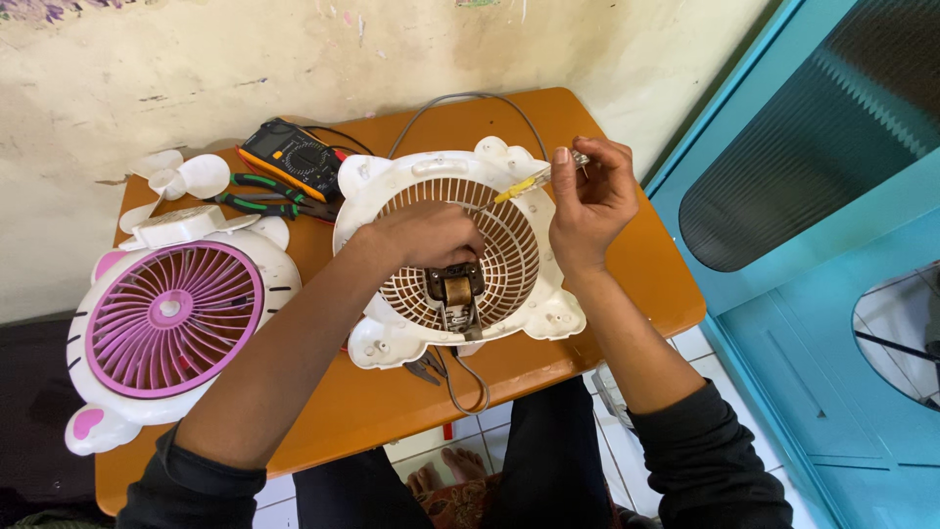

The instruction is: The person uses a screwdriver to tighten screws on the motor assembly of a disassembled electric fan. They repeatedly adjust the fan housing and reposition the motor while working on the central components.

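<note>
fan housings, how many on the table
2: the white rear housing with the motor, mid-table under the left hand, and the front cover with the pink grille, at the table's left edge. More may lie out of view.

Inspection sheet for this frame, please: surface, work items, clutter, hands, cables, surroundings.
Surface: small orange table, crowded.
Work items: white fan housing with motor exposed; yellow-handled screwdriver.
Clutter: pink-and-white fan grille, white blade, multimeter, green-handled pliers.
Hands: left hand on the grille above the motor; right hand has a grip on the screwdriver.
Cables: grey cable behind the housing.
Surroundings: stained wall, teal cabinet.
</note>
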